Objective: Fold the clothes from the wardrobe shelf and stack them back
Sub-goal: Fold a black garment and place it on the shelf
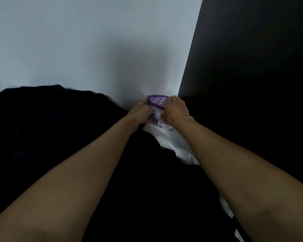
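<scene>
1. While both bare forearms reach forward into the wardrobe shelf, the left hand [141, 110] and right hand [176, 109] meet at the far back corner, on a white plastic tub [158, 120], not on any clothing.
2. Tub: printed purple label on its side, purple lid [157, 100] with honeycomb holes on top. It is tilted slightly and sits right at the junction of the pale back wall [77, 41] and the dark side panel [252, 67].
3. Left grip: fingers curled round the tub's left side, just under the lid rim. Fingertips are hidden behind the tub.
4. Right grip: fingers curled over the lid's right edge, with the lower part of the hand against the tub's right side. Thumb position: cannot tell.
5. Dark clothes [42, 128]: a loose, unfolded heap filling the left and centre of the shelf, below and nearer than both hands. The left forearm lies across the heap; neither hand holds it. Too dark to tell separate items.
6. White garment [175, 145]: crumpled strip running from under the tub back toward the camera, between the dark heap and the right forearm. The tub appears to rest on its far end. The right forearm covers part of it; more white fabric shows near the lower right edge of the view.
</scene>
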`<state>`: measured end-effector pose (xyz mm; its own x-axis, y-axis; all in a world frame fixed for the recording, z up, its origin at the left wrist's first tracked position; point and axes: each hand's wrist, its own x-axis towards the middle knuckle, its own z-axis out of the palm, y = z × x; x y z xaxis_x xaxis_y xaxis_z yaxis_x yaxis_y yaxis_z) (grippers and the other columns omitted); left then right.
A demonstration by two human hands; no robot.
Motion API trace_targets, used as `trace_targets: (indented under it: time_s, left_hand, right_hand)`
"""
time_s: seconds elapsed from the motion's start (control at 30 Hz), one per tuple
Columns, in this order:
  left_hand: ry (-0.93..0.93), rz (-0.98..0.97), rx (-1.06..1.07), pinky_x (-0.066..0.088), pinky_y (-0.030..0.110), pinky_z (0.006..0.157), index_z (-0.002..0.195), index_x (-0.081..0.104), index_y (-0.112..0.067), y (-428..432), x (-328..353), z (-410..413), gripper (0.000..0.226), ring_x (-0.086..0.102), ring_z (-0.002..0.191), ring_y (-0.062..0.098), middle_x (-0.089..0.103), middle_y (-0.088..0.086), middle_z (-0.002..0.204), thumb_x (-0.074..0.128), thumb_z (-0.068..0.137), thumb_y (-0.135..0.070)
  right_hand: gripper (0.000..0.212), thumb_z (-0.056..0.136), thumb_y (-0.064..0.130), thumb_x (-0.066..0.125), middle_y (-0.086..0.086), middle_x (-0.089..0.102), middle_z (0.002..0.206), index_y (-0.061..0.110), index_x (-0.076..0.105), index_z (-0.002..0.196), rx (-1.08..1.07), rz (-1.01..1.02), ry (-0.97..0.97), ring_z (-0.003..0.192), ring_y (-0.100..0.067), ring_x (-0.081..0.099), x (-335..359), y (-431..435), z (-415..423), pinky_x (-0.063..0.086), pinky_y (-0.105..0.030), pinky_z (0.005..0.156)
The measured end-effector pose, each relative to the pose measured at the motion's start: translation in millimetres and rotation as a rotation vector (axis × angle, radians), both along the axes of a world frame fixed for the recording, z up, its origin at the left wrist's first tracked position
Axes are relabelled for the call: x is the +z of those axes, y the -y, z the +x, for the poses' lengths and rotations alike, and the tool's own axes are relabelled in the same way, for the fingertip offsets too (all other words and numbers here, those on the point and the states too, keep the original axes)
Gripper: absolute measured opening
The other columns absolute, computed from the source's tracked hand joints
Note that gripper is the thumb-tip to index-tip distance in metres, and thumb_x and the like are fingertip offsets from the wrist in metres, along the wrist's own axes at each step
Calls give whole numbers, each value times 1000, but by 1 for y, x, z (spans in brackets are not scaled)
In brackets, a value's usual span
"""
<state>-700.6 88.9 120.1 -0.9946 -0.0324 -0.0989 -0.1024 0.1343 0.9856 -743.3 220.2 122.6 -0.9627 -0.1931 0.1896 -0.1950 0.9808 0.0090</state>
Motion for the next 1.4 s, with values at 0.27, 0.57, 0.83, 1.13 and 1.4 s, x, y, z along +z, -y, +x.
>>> trace_targets:
  time_s: [0.27, 0.57, 0.83, 1.13, 1.4]
  left_hand:
    - [-199, -149, 136, 50, 29, 76, 136, 48, -7, 24, 17, 53, 45, 60, 95, 17, 66, 9, 116, 49, 93, 6]
    - [-350, -388, 357, 52, 31, 94, 108, 59, -24, 104, 67, 203, 34, 68, 92, 13, 73, -11, 86, 43, 89, -1]
    - [-101, -1148, 226, 50, 39, 83, 102, 64, -31, 152, 90, 396, 26, 62, 91, 21, 68, -5, 102, 45, 86, -23]
    - [203, -2248, -162, 32, 32, 69, 94, 65, -21, 197, 62, 530, 19, 50, 74, 17, 58, -4, 79, 48, 95, -29]
    - [23, -2242, -160, 33, 32, 63, 83, 63, -20, 231, 50, 531, 15, 47, 61, 17, 54, -4, 67, 51, 88, -28]
  right_hand:
    - [86, 83, 38, 74, -21, 36, 145, 5, 26, 146, 69, -21, -80, 136, -36, 34, 8, -8, 21, 29, -43, 115]
    - [56, 88, 11, 56, -6, 54, 138, 15, 42, 142, 388, -732, -234, 124, -26, 52, 50, 53, 158, 44, -38, 99]
    - [46, 94, 19, 57, -6, 56, 133, 18, 48, 139, 580, -538, 90, 119, -23, 55, 49, 114, 304, 46, -35, 101]
    - [53, 99, 23, 56, -7, 44, 149, 14, 39, 149, 500, -224, 464, 129, -23, 48, -5, 168, 428, 42, -29, 103]
    - [43, 100, 22, 53, -10, 53, 140, 11, 48, 142, 486, -231, 465, 125, -24, 52, -2, 206, 445, 43, -35, 108]
